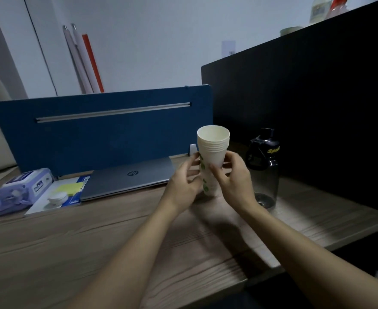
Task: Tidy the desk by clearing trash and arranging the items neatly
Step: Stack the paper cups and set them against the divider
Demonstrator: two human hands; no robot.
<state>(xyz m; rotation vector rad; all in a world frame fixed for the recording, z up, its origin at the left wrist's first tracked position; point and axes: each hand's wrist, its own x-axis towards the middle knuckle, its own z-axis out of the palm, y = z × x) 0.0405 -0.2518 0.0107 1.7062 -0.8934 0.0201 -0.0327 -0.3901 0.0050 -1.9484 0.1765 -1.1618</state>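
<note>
A stack of white paper cups (212, 152) with green marks is held upright, mouth up, near the back right part of the wooden desk (72, 241). It is gripped between the left hand (183, 186) and the right hand (234, 181).

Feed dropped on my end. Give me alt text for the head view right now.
Both hands, left hand and right hand, hold an upright stack of paper cups over a wooden desk, beside a dark water bottle. A closed HP laptop, a wet wipes pack and a notebook lie against a blue divider.
</note>
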